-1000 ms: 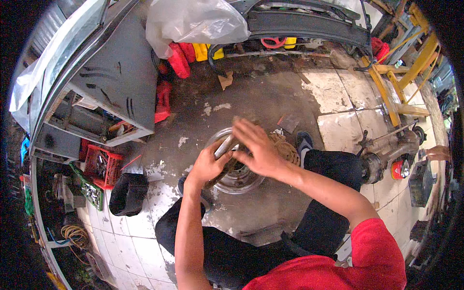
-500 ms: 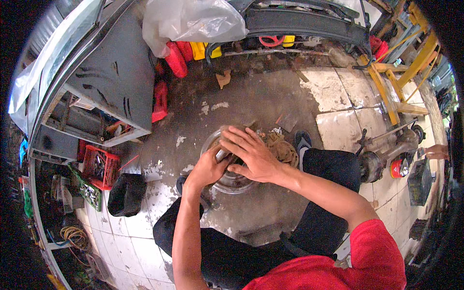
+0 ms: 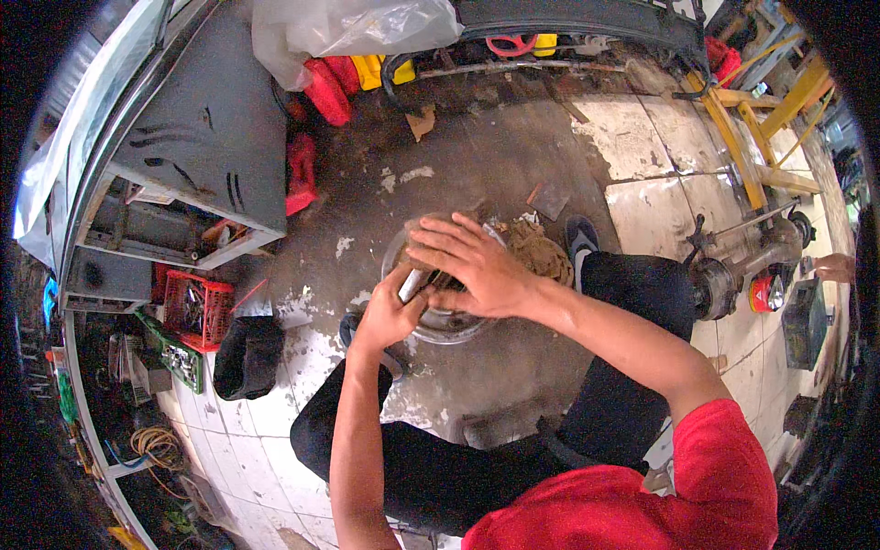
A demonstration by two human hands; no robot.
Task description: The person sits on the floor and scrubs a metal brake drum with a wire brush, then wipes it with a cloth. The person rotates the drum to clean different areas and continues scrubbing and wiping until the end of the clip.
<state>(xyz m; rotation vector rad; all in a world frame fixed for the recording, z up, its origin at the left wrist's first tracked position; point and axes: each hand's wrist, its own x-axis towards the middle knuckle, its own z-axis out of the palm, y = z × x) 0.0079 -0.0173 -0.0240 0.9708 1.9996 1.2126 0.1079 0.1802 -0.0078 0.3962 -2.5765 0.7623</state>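
My left hand (image 3: 386, 314) is closed around a short silvery metal piece (image 3: 412, 285), round like a tube; most of it is hidden by my fingers. Over its top lies my right hand (image 3: 475, 267), fingers stretched out and palm down, so what sits under the palm cannot be seen. Both hands are above a round, shallow metal pan (image 3: 447, 330) on the floor between my legs. Dark, greasy-looking contents show in it, partly covered by my hands. A crumpled brown rag (image 3: 541, 251) lies against the pan's right side.
Left stand a grey metal cabinet (image 3: 203, 128), a red plastic basket (image 3: 212, 316) with tools and a green case (image 3: 181, 362). A metal shaft assembly (image 3: 720, 286) and a red can (image 3: 763, 294) lie right, below a yellow frame (image 3: 739, 165). My shoe (image 3: 581, 240) is beside the rag.
My view has shifted slightly. The left hand has tilted, so more of the silvery piece shows between finger and thumb. My right hand stays laid over it with fingers stretched.
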